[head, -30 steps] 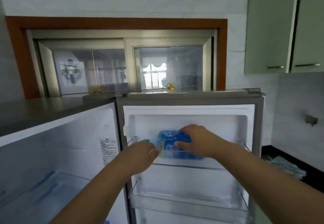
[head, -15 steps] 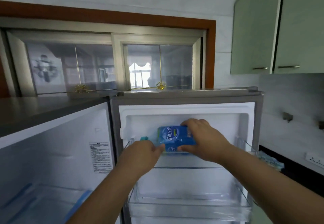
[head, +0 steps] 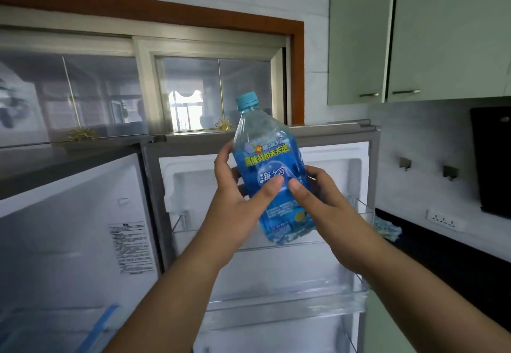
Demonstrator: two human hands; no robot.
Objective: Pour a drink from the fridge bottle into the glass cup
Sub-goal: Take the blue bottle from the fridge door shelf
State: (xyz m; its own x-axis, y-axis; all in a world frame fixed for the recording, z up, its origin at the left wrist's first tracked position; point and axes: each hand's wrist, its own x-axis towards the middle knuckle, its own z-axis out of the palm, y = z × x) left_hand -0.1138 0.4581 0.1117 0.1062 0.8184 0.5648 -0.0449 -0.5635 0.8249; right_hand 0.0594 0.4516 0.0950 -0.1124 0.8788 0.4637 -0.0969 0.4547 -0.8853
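The bottle (head: pixel 272 175) is held up in the air in front of the open fridge (head: pixel 276 269), clear of the shelves, and both hands grip it. Its long axis runs almost vertical but leans a little: the light blue cap (head: pixel 247 100) points up and slightly to the left, while the bottom end sits lower and more to the right. The blue label with yellow and white characters faces the camera. The left hand (head: pixel 237 200) is closed around the left side of the bottle, with the thumb pressed on the front of the label and the fingers wrapped behind. The right hand (head: pixel 318 195) is closed on the right side in the same way, its thumb on the label just beside the left thumb, the two thumb tips almost touching. The cap is on the bottle. Behind the bottle the fridge compartment is white inside, with a clear shelf (head: pixel 276 245) below the bottom of the bottle. The fridge door (head: pixel 69 228) stands open on the left. Pale green cabinets (head: pixel 428 34) hang on the wall at the upper right.
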